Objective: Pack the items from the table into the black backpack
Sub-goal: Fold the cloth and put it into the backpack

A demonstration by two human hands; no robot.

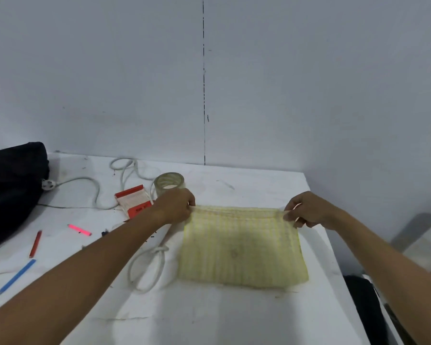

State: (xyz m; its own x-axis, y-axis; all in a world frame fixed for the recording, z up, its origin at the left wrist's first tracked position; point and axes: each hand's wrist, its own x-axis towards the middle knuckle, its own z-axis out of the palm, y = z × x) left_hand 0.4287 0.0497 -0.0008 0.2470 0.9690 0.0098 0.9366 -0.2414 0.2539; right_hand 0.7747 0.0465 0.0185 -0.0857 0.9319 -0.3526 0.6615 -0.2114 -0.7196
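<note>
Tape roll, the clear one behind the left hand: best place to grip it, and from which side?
The clear plastic tape roll lies flat on the white table, hole up. Come from above: one finger in the core, thumb on the outer wall. The right rim looks freest; the left hand covers its near side.

I stood facing a plain, pale grey-blue wall [110, 70] that filled the upper half of my view. A thin dark vertical seam [204, 83] ran down it to the back edge of the table. To my right a second wall [358, 95] of the same colour met the first, unbroken by any window. The table [209, 314] in front of me had a white top, scuffed and marked with faint grey smudges, and its right edge slanted away toward the far corner. Beyond that edge, low down, a shiny metallic surface [423, 235] caught the light. The lighting was soft and even, leaving only faint shadows on the tabletop.
</note>
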